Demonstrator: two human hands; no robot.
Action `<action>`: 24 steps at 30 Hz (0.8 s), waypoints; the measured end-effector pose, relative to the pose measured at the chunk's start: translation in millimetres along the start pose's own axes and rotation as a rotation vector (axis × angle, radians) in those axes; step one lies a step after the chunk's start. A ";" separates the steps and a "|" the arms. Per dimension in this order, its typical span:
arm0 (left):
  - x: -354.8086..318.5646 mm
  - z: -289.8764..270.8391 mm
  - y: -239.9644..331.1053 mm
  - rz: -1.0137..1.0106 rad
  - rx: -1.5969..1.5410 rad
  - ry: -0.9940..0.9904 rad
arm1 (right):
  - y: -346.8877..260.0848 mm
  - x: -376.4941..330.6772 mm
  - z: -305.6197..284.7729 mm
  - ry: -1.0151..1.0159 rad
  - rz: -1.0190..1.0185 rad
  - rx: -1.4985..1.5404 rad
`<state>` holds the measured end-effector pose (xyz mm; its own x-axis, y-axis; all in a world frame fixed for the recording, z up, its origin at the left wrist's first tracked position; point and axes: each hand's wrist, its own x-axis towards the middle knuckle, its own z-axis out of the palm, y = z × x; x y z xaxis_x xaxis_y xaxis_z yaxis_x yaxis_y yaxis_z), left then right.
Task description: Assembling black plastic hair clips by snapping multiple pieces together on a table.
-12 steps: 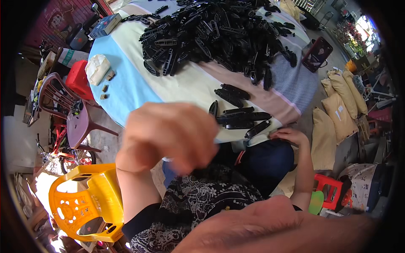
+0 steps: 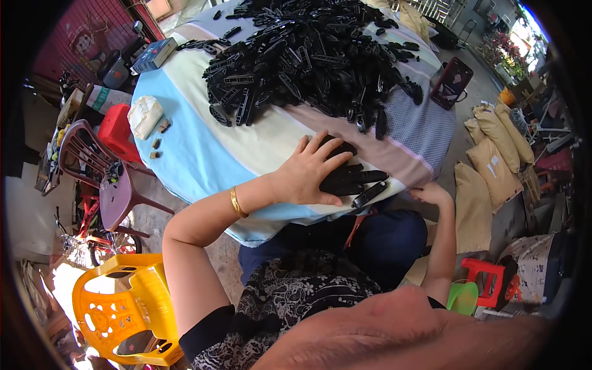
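My left hand (image 2: 311, 171), with a gold bracelet on the forearm, lies palm down with fingers spread over a small group of long black plastic pieces (image 2: 348, 180) near the table's front edge. Its palm and fingers partly cover them. One black piece (image 2: 370, 193) lies uncovered just right of the thumb. At the right front edge of the cloth-covered table (image 2: 246, 151), my right hand (image 2: 431, 193) has its fingers curled in; what they hold, if anything, is hidden. Farther back rises a large heap of similar black pieces (image 2: 308, 61).
A phone (image 2: 452, 83) stands at the table's right edge. On the left lie a crumpled white packet (image 2: 145, 117), small brown bits (image 2: 156, 143) and a blue box (image 2: 154, 54). A yellow chair (image 2: 132, 305) stands at my left; brown sacks (image 2: 493, 163) are at the right.
My left hand has swung forward and right from in front of my chest, down onto the small group of black pieces. My right hand's fingers, stretched over the cloth edge before, are now curled.
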<state>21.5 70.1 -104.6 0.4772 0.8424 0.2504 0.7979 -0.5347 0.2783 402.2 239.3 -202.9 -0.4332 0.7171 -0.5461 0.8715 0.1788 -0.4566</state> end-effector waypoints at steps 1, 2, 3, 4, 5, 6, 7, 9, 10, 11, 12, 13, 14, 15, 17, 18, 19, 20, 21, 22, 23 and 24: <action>1.0 -0.5 -0.1 -0.023 -0.009 0.002 | -23.0 -27.9 -5.7 0.028 -0.187 0.163; 4.4 0.6 -1.0 -0.012 -0.005 0.004 | -43.7 -53.4 -9.4 0.059 -0.371 0.325; 6.5 2.7 -1.2 -0.024 -0.005 0.009 | -68.1 -77.7 -9.9 0.083 -0.418 0.442; 7.0 4.4 0.2 -0.038 -0.007 0.011 | -89.2 -96.6 -9.4 0.102 -0.463 0.561; 10.4 3.2 1.4 -0.026 -0.046 0.026 | -101.3 -107.6 -11.9 0.100 -0.580 0.504; 13.0 2.1 0.5 -0.024 -0.086 0.032 | -126.9 -113.6 -6.4 0.295 -0.680 0.243; 15.4 -0.6 2.0 -0.038 -0.132 0.020 | -152.4 -116.4 1.6 0.486 -0.764 -0.028; 12.3 2.9 2.5 -0.035 -0.133 0.097 | -171.7 -104.1 21.5 0.420 -0.725 -0.069; 11.1 5.5 1.7 -0.030 -0.112 0.134 | -171.7 -92.5 28.3 0.410 -0.749 -0.151; 8.8 6.3 2.9 -0.034 -0.112 0.127 | -172.0 -85.5 37.6 0.406 -0.750 -0.144; 7.0 6.8 4.1 -0.037 -0.115 0.104 | -172.7 -78.4 45.4 0.469 -0.780 -0.182; 4.7 6.3 5.0 -0.040 -0.119 0.082 | -174.0 -73.8 51.2 0.533 -0.810 -0.222; 1.6 5.2 6.8 -0.046 -0.114 0.082 | -175.4 -72.4 54.8 0.572 -0.825 -0.210; -1.7 5.7 9.7 -0.052 -0.142 0.097 | -175.1 -73.4 56.8 0.553 -0.859 -0.191; -10.9 9.1 18.2 -0.034 -0.175 0.145 | -176.8 -82.8 60.1 0.521 -0.941 -0.185; -15.9 6.4 25.4 -0.019 -0.158 0.115 | -174.5 -87.6 66.5 0.526 -0.928 -0.248; -21.4 4.5 32.2 -0.005 -0.143 0.085 | -172.1 -92.2 72.8 0.566 -0.955 -0.329; -25.1 5.2 35.9 0.025 -0.140 0.102 | -169.8 -97.9 74.4 0.562 -0.965 -0.398; -28.0 3.7 41.6 0.079 -0.062 0.113 | -164.9 -102.0 77.3 0.558 -0.984 -0.445; -30.4 2.5 47.4 0.132 0.015 0.124 | -162.3 -106.2 79.7 0.555 -1.001 -0.493; -33.0 7.3 51.2 0.198 0.127 0.106 | -160.1 -113.0 79.7 0.515 -0.988 -0.493; -35.7 15.7 53.9 0.283 0.257 0.142 | -156.1 -115.5 80.7 0.529 -1.008 -0.526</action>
<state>53.2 12.3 -113.2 0.6498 0.6374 0.4141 0.7173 -0.6945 -0.0564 297.6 74.2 -125.3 -0.9206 0.2653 0.2865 0.2453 0.9638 -0.1044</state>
